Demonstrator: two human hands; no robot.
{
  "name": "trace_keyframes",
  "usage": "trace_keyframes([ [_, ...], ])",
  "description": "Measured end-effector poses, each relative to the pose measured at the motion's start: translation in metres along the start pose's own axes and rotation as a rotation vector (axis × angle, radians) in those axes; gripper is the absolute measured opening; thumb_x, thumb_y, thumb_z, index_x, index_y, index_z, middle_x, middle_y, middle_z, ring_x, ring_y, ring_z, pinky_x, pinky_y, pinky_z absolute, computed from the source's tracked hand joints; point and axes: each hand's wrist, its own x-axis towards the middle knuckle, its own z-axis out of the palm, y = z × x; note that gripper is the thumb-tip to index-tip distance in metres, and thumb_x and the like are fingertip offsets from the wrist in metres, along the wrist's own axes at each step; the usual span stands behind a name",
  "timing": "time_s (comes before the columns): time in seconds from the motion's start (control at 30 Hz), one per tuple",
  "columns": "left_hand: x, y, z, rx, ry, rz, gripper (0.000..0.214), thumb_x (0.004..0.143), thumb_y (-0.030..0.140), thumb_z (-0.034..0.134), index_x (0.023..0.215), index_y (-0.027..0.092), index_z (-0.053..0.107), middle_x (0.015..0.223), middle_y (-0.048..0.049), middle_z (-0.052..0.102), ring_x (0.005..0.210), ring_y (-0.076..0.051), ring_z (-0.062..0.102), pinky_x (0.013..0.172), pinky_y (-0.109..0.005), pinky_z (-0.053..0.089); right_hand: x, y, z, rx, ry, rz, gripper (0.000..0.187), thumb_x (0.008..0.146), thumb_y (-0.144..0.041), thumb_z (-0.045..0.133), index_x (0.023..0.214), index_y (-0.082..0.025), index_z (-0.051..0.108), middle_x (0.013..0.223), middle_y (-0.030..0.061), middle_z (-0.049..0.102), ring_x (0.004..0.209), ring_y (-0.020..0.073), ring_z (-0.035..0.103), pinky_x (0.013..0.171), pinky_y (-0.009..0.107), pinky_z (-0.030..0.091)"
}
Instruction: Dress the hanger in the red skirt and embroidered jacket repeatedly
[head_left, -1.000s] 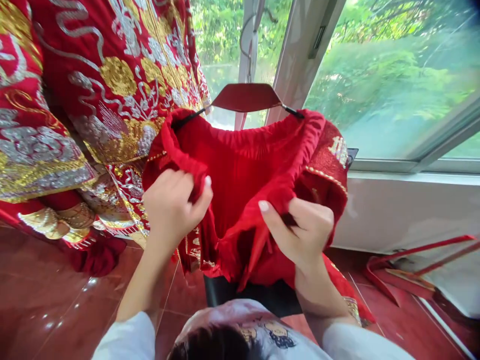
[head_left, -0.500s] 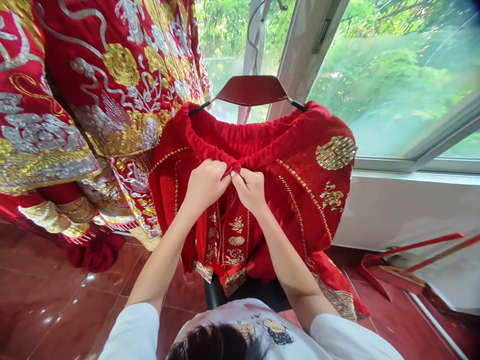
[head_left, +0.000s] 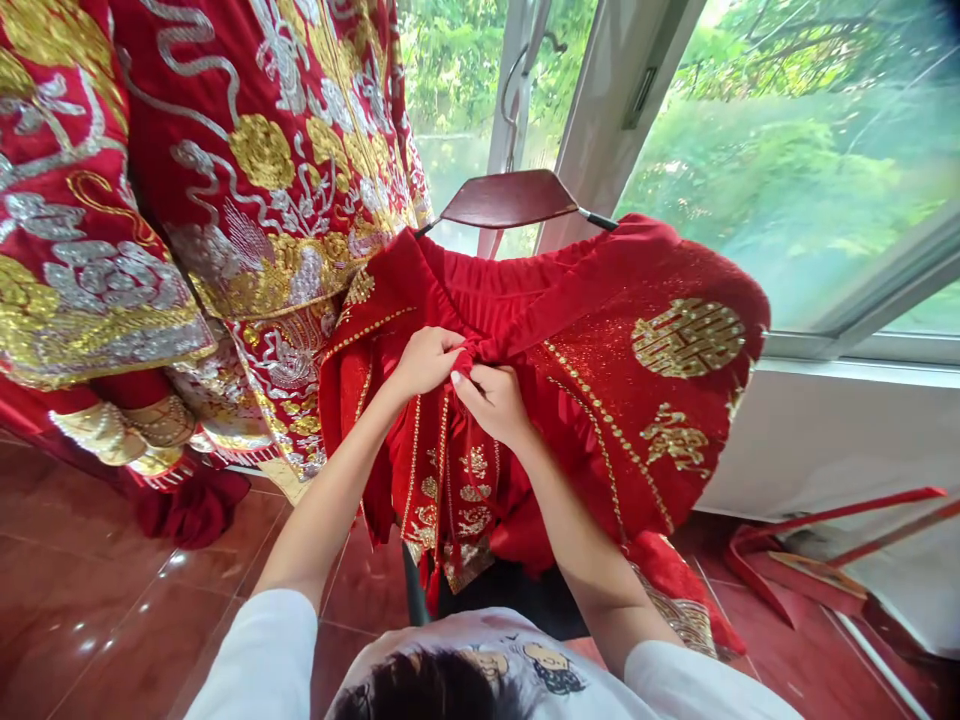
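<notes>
A red skirt (head_left: 585, 420) with gold embroidery, beaded lines and a gathered waistband hangs in front of me. Its waist is spread over the ends of a dark red hanger (head_left: 510, 200). My left hand (head_left: 430, 360) is closed on the bunched front of the waistband, thumb and fingers pressed together. Right beside it, my right hand (head_left: 495, 402) pinches the same bunched cloth, its thumb pointing toward the left hand. The exact fold or cord between the fingertips is hidden. Below the hands hang narrow embroidered panels (head_left: 427, 490) with red tassels.
Embroidered red, gold and silver garments (head_left: 262, 160) hang close on the left. Behind the hanger is a window (head_left: 787, 170) with its sill (head_left: 862, 372). A red dustpan (head_left: 814, 578) stands on the tiled floor (head_left: 150, 620) at the right. A dark seat-like shape (head_left: 517, 598) shows beneath the skirt.
The waistband has tightened and slid inward on the hanger's left side. The skirt's right side has spread outward. Both hands sit slightly lower, still pinching the bunched cloth.
</notes>
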Motion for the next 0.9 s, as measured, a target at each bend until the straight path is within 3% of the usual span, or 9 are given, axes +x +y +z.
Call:
trace_keyframes([
  [0.2,-0.040,0.002,0.016,0.027,0.367,0.118,0.033,0.081,0.033,0.048,0.056,0.021,0.030,0.055,0.0035,0.037,0.058,-0.013,0.035,0.058,-0.027,0.027,-0.014,0.002,-0.011,-0.049,0.048,0.100,0.039,0.085,-0.030,0.050,0.052,-0.020,0.032,0.044,-0.0069,0.029,0.041,0.0048,0.027,0.044,0.022,0.021],
  [0.33,-0.063,0.021,0.016,0.027,0.422,0.168,0.035,0.083,0.029,0.050,0.058,0.021,0.028,0.054,0.0045,0.033,0.055,-0.012,0.032,0.056,-0.027,0.028,-0.042,0.015,-0.027,-0.074,0.071,0.270,0.036,0.087,-0.035,0.050,0.057,-0.020,0.039,0.044,-0.0073,0.031,0.041,0.0060,0.030,0.044,0.022,0.024],
  [0.4,-0.069,0.030,0.014,0.038,0.406,0.174,0.035,0.083,0.026,0.050,0.057,0.021,0.027,0.054,0.0048,0.031,0.054,-0.012,0.031,0.056,-0.027,0.028,-0.062,0.017,-0.024,-0.079,0.063,0.328,0.025,0.087,-0.033,0.053,0.067,-0.019,0.049,0.050,-0.0058,0.043,0.045,0.0073,0.038,0.046,0.021,0.030],
  [0.47,-0.071,0.034,0.014,0.049,0.380,0.171,0.035,0.082,0.026,0.050,0.056,0.021,0.027,0.053,0.0046,0.030,0.054,-0.012,0.031,0.056,-0.027,0.029,-0.087,0.017,-0.011,-0.081,0.188,0.386,0.012,0.086,-0.030,0.056,0.091,-0.019,0.055,0.068,-0.0018,0.058,0.055,0.0096,0.049,0.052,0.022,0.039],
  [0.53,-0.071,0.034,0.015,0.064,0.365,0.155,0.036,0.083,0.027,0.049,0.056,0.021,0.027,0.053,0.0043,0.031,0.054,-0.012,0.032,0.056,-0.028,0.029,-0.114,0.017,0.009,-0.113,0.460,0.407,0.031,0.084,-0.027,0.058,0.113,-0.020,0.048,0.086,0.0033,0.064,0.068,0.0125,0.058,0.058,0.023,0.046],
  [0.6,-0.069,0.032,0.018,0.082,0.369,0.139,0.036,0.083,0.028,0.049,0.055,0.021,0.027,0.053,0.0041,0.031,0.054,-0.012,0.032,0.056,-0.028,0.030,-0.138,0.020,0.027,-0.188,0.626,0.404,0.029,0.084,-0.027,0.058,0.111,-0.020,0.049,0.086,0.0045,0.063,0.070,0.0139,0.060,0.060,0.025,0.047],
  [0.7,-0.067,0.030,0.022,0.080,0.398,0.158,0.036,0.083,0.026,0.049,0.055,0.021,0.027,0.052,0.0041,0.031,0.054,-0.012,0.032,0.056,-0.028,0.030,-0.156,0.028,0.045,-0.268,0.365,0.513,0.014,0.088,-0.032,0.055,0.094,-0.019,0.058,0.074,0.0037,0.064,0.058,0.0139,0.057,0.058,0.026,0.046],
  [0.77,-0.066,0.032,0.023,0.086,0.408,0.174,0.036,0.082,0.025,0.050,0.055,0.021,0.027,0.052,0.0041,0.031,0.054,-0.012,0.032,0.055,-0.027,0.030,-0.154,0.034,0.051,-0.265,0.149,0.605,0.021,0.090,-0.035,0.051,0.091,-0.018,0.063,0.077,0.0062,0.068,0.059,0.0159,0.059,0.060,0.029,0.046],
  [0.9,-0.069,0.038,0.023,0.124,0.415,0.196,0.036,0.083,0.024,0.049,0.055,0.021,0.027,0.051,0.0043,0.031,0.053,-0.011,0.031,0.054,-0.027,0.030,-0.135,0.043,0.057,-0.287,0.080,0.690,0.026,0.091,-0.033,0.047,0.096,-0.016,0.066,0.094,0.0129,0.071,0.080,0.0234,0.066,0.072,0.033,0.047],
])
